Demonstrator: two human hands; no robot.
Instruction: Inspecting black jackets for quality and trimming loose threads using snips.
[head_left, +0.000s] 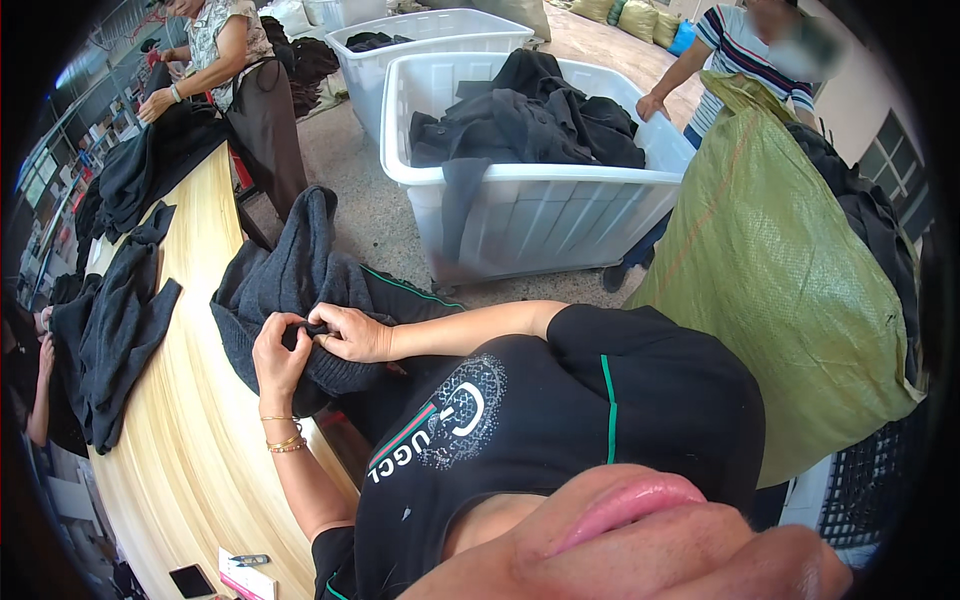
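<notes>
A dark grey knit sweater [285, 250] is bunched up at the table's edge and over my lap. My left hand [280, 355], with gold bracelets at the wrist, pinches a dark fold of it. Against that fold my right hand [350, 333] is closed too, its fingertips close to the left ones. The small spot between the fingertips is partly hidden. Another dark grey knit garment [120, 320] lies across the table to the left of my hands.
The wood-grain table [190, 400] carries a phone [192, 581] and a small cutter-like tool [250, 560] on paper. White tubs [560, 215] of dark garments stand beyond. A large green woven sack [770, 270] is at right. Co-workers stand far left and far right; another's arm shows at the left edge.
</notes>
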